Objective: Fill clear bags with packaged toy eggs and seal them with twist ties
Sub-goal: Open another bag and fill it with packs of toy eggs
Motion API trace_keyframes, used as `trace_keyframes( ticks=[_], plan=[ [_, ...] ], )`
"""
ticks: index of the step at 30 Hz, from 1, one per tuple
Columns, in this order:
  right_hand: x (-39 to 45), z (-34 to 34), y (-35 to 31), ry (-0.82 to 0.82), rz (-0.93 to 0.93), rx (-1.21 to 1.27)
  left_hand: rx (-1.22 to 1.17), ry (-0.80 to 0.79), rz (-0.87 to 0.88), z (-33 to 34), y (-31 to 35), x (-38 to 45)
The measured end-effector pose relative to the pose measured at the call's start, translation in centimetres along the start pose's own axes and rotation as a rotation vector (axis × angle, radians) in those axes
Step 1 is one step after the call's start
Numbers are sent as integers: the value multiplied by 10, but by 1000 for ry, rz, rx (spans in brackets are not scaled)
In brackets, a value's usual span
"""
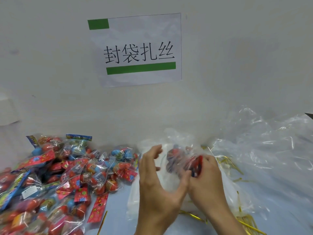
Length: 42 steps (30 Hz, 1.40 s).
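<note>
My right hand [205, 173] grips an egg packet [194, 164] inside the clear bag [169, 167]; my left hand [157, 177] curls on the film. Light, slippery stuff, I judge: hold the bag's rim.

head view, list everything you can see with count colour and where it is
packaged toy eggs: a large pile, mostly red and blue, table left
clear bag: one, transparent, centre, between the hands, a red and blue pack inside
loose clear bags: a heap, transparent, table right
twist ties: many, gold, scattered at right and under the bags
sign: one, white with green bars, on the wall
left hand: holds the bag open
right hand: grips the pack through the bag
</note>
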State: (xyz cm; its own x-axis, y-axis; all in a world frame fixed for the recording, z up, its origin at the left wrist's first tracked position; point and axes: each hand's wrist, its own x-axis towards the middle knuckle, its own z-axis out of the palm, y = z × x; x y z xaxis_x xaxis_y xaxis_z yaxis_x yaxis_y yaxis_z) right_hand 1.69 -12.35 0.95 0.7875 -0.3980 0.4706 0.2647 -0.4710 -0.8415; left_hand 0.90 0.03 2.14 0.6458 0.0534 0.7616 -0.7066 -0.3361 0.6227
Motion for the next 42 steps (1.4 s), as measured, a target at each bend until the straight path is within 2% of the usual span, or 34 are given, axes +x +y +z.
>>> trace_keyframes(
  ticks=[3,5,7,8,9,11,14,19,28,30,33,38,40,42],
  plan=[
    [3,-7,-7,-47,114,335,-69,192,-170,-3,-3,4],
    [0,-8,-15,-121,188,513,-198,222,-404,-4,-9,8],
    [-2,-4,-18,-193,290,651,-448,86,-661,-4,-10,9],
    [-3,-1,-19,-226,329,732,-614,-13,-735,-2,-10,10],
    [-4,2,-19,-250,346,796,-770,-97,-772,-1,-9,10],
    [-6,5,-22,-250,360,835,-916,-160,-837,3,-6,10],
    [-9,3,-26,-250,310,766,-821,-164,-855,12,-14,6],
    [-7,1,-24,-286,246,464,-678,-122,-832,15,-24,1],
    [-13,16,-22,-207,87,-74,-765,12,-816,12,-26,5],
    [-16,18,-25,-227,89,-69,-774,6,-842,12,-31,6],
    [-13,19,-23,-196,94,91,-732,-101,-845,10,-33,4],
    [-7,19,-16,117,239,432,-436,-342,-856,22,-31,2],
    [-4,16,-11,151,268,476,-318,-489,-838,24,-27,0],
    [-1,11,-5,190,334,471,-359,-548,-790,22,-25,-4]
  ],
)
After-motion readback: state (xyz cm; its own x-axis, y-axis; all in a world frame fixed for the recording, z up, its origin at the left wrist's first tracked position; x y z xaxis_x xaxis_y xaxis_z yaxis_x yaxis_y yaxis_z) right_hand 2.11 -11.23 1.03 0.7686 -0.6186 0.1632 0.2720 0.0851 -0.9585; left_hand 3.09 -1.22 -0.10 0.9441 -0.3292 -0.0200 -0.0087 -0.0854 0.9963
